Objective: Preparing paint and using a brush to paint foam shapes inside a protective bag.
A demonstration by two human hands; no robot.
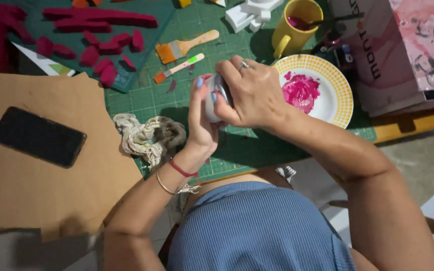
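Green gridded cutting mat (237, 145) covers the table by a brown cardboard sheet (51, 175). Just above it, the left hand (200, 125) and right hand (249, 93) both clamp a small white jar (213, 100). Beyond sit a yellow-rimmed plate (339, 98) smeared with magenta paint, then a yellow mug (292, 25) holding pink liquid.

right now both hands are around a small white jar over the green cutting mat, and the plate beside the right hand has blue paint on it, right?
Not quite: the head view shows pink paint on the plate, not blue. The rest holds: the left hand and the right hand are both around the small white jar over the green cutting mat, and the plate lies beside the right hand.
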